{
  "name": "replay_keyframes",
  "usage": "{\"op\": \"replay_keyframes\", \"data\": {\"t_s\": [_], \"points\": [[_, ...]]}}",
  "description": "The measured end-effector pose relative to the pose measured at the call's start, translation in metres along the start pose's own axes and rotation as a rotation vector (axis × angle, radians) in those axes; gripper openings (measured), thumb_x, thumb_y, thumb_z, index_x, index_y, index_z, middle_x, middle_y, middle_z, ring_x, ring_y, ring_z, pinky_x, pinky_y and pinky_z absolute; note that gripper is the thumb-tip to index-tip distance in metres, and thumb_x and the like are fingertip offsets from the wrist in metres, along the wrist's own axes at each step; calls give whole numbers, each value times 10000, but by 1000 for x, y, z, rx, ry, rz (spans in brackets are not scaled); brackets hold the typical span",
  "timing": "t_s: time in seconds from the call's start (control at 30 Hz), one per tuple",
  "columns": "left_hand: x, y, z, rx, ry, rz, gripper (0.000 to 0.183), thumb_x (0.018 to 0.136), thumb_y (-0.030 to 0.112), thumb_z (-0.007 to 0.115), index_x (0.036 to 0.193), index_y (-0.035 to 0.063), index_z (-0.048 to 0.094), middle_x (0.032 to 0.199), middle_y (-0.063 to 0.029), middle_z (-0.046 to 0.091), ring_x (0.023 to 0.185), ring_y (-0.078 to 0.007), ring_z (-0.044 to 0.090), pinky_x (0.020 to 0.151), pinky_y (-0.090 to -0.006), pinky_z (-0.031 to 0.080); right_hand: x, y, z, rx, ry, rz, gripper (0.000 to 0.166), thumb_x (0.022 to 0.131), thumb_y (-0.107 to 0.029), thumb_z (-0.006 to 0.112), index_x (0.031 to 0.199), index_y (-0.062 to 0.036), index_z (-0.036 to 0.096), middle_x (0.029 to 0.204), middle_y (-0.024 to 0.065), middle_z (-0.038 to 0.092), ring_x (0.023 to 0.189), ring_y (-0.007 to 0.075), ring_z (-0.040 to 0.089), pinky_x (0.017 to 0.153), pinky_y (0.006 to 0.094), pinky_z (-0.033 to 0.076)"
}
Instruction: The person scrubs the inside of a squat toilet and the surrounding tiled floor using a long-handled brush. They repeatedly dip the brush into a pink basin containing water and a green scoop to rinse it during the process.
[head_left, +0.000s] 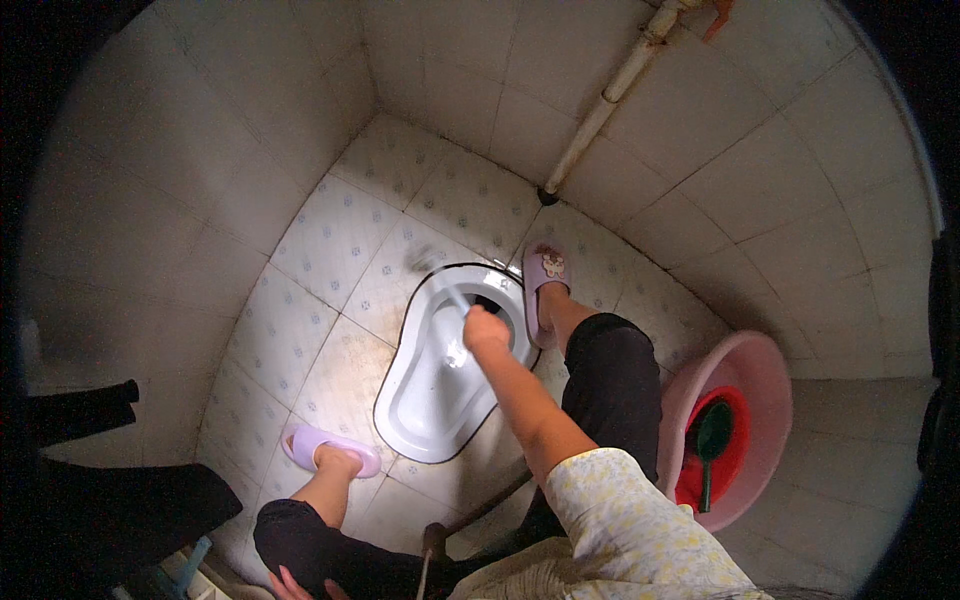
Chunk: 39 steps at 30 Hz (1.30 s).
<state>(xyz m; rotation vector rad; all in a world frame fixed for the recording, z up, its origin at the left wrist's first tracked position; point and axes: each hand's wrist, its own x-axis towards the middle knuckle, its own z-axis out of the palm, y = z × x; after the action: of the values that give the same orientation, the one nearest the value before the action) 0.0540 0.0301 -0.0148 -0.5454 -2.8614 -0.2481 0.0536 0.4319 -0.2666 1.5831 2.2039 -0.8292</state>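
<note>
My right hand (486, 330) is closed around the light handle of a brush (451, 291), over the hole end of a white ceramic squat toilet (420, 424). The handle slants away from me across the toilet's rim. Its blurred head (424, 259) is over the floor tiles just outside the rim; whether it touches them is unclear. Only some fingers of my left hand (292, 586) show, spread against my dark trouser leg at the bottom edge. Water shines inside the bowl.
My feet, in pinkish-purple slippers (546, 289), straddle the toilet. On the right, a pink tub (772, 420) holds a red basin (739, 450) and a dark green ladle (712, 435). A pipe (589, 135) runs down the tiled wall. Dark cloth-like items (127, 510) are at left.
</note>
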Motion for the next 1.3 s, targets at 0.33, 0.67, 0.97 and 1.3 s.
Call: {"op": "replay_keyframes", "data": {"t_s": [0.33,0.67,0.97,1.3], "points": [[9,26,-23,7,-112,55,561,729,366,528,1129,-12,419,1113,-291,392,1006,-424,399,874,-451,320,-55,3,108,202,-292,-76,365,816,-214,243,889,-29,549,937,187,562,877,329,536,781,414,392],[-22,29,-21,-64,82,-56,465,715,285,551,1129,88,472,1150,-231,413,1065,-372,385,872,-438,323,-115,-32,-3,-29,-300,-368,206,754,-102,423,913,-59,548,918,129,583,858,266,566,694,365,459],[-27,8,-19,-80,-68,-110,610,656,122,573,1218,93,337,1270,-224,247,1163,-381,256,955,-438,233,-154,12,-96,90,-171,-177,284,726,-103,459,995,-40,523,1031,145,538,953,285,525,770,368,434],[-17,22,0,90,-125,25,584,669,182,584,1199,81,362,1242,-244,285,1131,-386,299,935,-424,257,-145,45,-73,239,-177,-88,220,745,-132,482,913,-76,611,952,89,592,870,237,579,671,356,477]]}}
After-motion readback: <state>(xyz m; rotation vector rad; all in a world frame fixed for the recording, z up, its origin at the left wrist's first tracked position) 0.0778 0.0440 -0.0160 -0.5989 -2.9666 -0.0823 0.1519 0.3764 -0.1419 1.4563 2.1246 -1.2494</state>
